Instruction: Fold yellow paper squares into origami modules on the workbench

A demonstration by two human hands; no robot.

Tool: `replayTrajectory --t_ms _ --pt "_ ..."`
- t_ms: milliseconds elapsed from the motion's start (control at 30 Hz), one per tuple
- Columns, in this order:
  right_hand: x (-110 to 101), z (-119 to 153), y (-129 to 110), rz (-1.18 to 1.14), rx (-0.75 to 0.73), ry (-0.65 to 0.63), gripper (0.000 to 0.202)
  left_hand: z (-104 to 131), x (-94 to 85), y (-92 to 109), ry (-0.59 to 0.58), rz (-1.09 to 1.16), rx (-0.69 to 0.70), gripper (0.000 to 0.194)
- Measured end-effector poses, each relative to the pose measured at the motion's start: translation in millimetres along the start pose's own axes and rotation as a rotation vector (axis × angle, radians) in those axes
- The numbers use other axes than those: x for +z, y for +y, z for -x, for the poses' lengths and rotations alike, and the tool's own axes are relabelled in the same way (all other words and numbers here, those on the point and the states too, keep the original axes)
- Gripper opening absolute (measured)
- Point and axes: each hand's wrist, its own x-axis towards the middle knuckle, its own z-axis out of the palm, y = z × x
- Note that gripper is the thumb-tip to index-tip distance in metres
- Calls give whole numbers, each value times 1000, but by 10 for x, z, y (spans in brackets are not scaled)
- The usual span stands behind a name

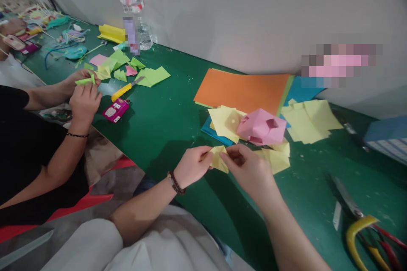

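Observation:
A small folded piece of yellow paper (219,159) is held between my two hands above the green table's near edge. My left hand (193,164) pinches its left side between thumb and fingers. On the opposite side, my right hand (249,167) grips it with thumb and forefinger. Just beyond my hands sits a pink folded paper shape (262,127) with openings in its faces. Yellow paper pieces (224,122) lie to its left, and more folded yellow paper (278,159) is partly hidden behind my right hand.
Orange sheets (244,89) and yellow squares (313,120) lie farther back. Scissors (356,216) rest at the right, near a blue box (388,137). A person at left folds green paper (85,80) beside a yellow utility knife (122,92). A plastic bottle (130,2) stands by the wall.

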Motion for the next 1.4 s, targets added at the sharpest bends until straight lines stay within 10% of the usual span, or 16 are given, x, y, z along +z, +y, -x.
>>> replayTrajectory --t_ms 367,700,1067,1400 --pt "-33 -27 8 -47 -30 -40 26 21 -54 123 54 -556 169 21" --pt "-133 -11 -9 -158 15 -133 17 70 -54 139 101 -317 215 11" --pt "-288 60 -206 -159 -349 3 10 199 -121 156 342 -365 831 25" --pt "-235 77 -255 -105 -369 62 9 208 -130 201 335 -374 832 17"
